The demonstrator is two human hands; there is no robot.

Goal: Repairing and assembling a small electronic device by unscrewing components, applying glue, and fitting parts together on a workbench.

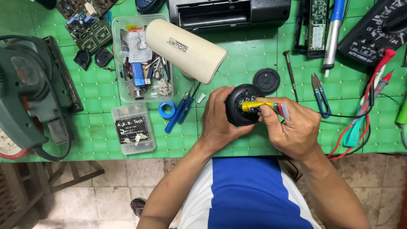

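Left hand (220,121) is wrapping around a round black casing (242,104), holding it just above the near edge of the green mat (254,59). Right hand (292,129) is pinching a small yellow glue tube (263,107), nozzle resting on the casing's open face. Gluing looks underway; whether any glue is already laid is hard to tell, inner parts too small. The round black cap (266,80) is lying just beyond the casing, not yet fitted, so closing up is probably left.

Counts: one casing, one tube, one cap. Left, one small lidded box (133,128), one blue tape roll (167,109), two blue screwdrivers (180,111). Right, one pair of snips (320,94). Farther, one clear parts tray (142,59), one cream cylinder (186,50), one green power tool (32,91) far left, one multimeter (375,32) far right.
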